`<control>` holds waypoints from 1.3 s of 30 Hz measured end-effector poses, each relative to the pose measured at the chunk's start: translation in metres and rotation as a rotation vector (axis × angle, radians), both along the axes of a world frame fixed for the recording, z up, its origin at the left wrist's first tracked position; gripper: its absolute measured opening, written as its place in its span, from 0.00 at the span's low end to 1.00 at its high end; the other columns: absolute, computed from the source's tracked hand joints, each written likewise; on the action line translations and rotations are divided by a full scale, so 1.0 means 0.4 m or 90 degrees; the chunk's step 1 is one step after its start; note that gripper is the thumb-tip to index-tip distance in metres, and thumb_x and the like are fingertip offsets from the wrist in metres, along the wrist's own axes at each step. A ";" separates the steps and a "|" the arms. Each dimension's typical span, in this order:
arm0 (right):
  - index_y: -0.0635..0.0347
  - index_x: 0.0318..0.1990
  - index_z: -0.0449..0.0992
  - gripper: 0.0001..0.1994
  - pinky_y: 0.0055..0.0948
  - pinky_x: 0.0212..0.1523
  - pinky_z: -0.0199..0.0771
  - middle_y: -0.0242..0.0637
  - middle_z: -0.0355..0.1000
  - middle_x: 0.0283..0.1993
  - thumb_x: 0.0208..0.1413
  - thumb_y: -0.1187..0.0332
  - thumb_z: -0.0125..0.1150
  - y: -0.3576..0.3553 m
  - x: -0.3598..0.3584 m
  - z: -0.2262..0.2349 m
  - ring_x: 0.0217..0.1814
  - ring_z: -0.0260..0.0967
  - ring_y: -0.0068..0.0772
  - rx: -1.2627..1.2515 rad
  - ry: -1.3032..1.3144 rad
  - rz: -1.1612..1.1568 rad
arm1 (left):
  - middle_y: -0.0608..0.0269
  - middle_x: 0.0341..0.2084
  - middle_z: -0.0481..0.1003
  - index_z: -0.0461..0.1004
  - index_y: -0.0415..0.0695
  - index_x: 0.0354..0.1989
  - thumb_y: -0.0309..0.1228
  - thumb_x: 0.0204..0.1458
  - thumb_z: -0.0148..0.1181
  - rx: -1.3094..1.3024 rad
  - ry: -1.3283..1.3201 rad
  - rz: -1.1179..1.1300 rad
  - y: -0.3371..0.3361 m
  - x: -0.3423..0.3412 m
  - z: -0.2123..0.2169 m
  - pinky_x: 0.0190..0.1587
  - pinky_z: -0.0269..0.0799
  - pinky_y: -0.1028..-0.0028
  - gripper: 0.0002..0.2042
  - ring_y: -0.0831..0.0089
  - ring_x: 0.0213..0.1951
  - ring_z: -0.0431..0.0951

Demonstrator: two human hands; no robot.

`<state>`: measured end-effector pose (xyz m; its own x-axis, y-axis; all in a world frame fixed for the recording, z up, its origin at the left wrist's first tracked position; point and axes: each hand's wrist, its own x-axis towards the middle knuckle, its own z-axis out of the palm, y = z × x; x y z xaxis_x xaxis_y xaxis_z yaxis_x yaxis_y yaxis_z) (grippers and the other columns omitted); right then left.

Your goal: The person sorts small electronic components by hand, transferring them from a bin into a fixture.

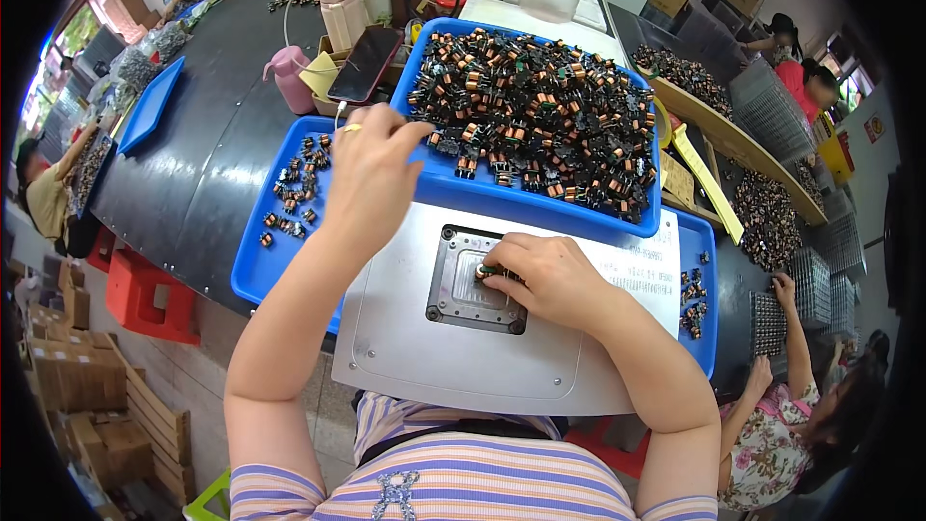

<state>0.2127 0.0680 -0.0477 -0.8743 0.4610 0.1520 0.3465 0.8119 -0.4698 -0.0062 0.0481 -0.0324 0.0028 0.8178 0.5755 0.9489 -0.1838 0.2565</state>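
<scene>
My right hand (550, 275) is closed in a pinch over the recessed metal fixture (453, 280) set in a silver machine top (386, 338). Between its fingertips is a small coil component (487, 272), mostly hidden by the fingers. My left hand (376, 169) is raised at the left edge of the big blue tray (422, 174). Its thumb and index finger are apart, with nothing visible between them. Heaped in that tray are many black components with copper windings (531, 116), the nearest ones just right of the left index fingertip.
Smaller blue trays with loose coils lie on the left (253, 251) and right (707, 328). Beyond my left hand stand a phone (365, 66) on a cable, a pink bottle (292, 80) and a beige flask (341, 12). A co-worker's hands (783, 294) handle a grid tray at right.
</scene>
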 end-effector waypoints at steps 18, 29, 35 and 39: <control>0.60 0.31 0.72 0.05 0.32 0.26 0.70 0.38 0.69 0.28 0.46 0.71 0.60 -0.007 0.018 0.004 0.27 0.69 0.37 0.054 0.091 -0.056 | 0.60 0.36 0.73 0.70 0.34 0.43 0.21 0.48 0.58 -0.305 -0.867 -0.293 -0.036 0.067 -0.007 0.40 0.73 0.78 0.13 0.74 0.34 0.76; 0.65 0.31 0.75 0.08 0.32 0.35 0.70 0.49 0.73 0.33 0.45 0.70 0.60 0.182 0.532 0.028 0.35 0.72 0.43 0.029 -0.343 -0.662 | 0.69 0.29 0.73 0.71 0.40 0.38 0.24 0.47 0.61 -0.376 -0.830 -0.252 -0.064 0.079 -0.039 0.32 0.68 0.83 0.10 0.84 0.32 0.72; 0.62 0.32 0.74 0.09 0.35 0.38 0.68 0.43 0.70 0.32 0.45 0.67 0.62 0.147 0.432 0.019 0.35 0.68 0.44 0.205 -0.073 -0.630 | 0.67 0.30 0.75 0.73 0.39 0.39 0.24 0.48 0.59 -0.414 -0.793 -0.220 -0.072 0.085 -0.025 0.34 0.69 0.83 0.09 0.84 0.31 0.73; 0.61 0.26 0.71 0.11 0.36 0.38 0.62 0.38 0.65 0.30 0.40 0.66 0.67 0.134 0.218 0.072 0.36 0.63 0.42 0.423 0.088 -0.428 | 0.65 0.27 0.77 0.75 0.38 0.38 0.23 0.47 0.60 -0.405 -0.713 -0.212 -0.079 0.088 -0.047 0.33 0.70 0.83 0.09 0.83 0.27 0.73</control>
<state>0.2998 0.1214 -0.0190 -0.4121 0.6426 0.6459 0.8140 0.5781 -0.0558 0.0288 0.0163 -0.0514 0.0326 0.9961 -0.0818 0.1037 0.0780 0.9915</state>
